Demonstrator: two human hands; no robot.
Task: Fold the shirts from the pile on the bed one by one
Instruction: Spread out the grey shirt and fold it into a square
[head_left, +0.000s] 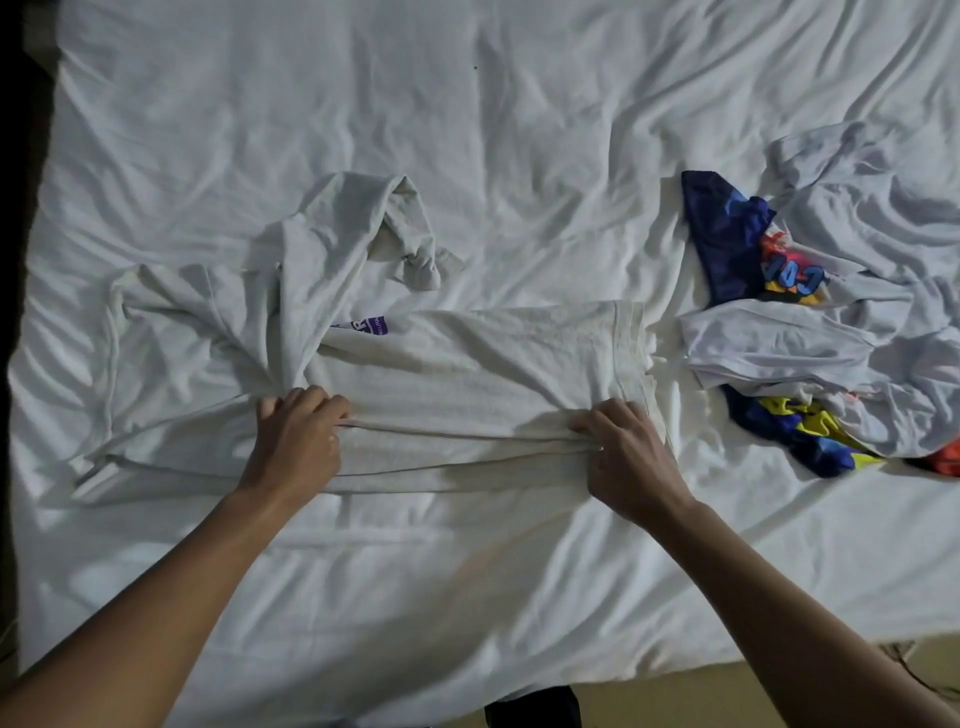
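Gripping one white shirt (467, 364) along a lengthwise fold, two hands are curling round the cloth: left hand (298, 436) near the sleeves; right hand (628, 452) near the hem; the shirt is lying mid-bed (467, 130); one crumpled pile (810, 332) is sitting just beside its hem.

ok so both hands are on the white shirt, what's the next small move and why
Likely carry the pinched ridge away from you, across the white t-shirt, to lay a lengthwise fold. The left hand and right hand each pinch that ridge along its near side, and the body between them lies fairly flat. Its left end is bunched.
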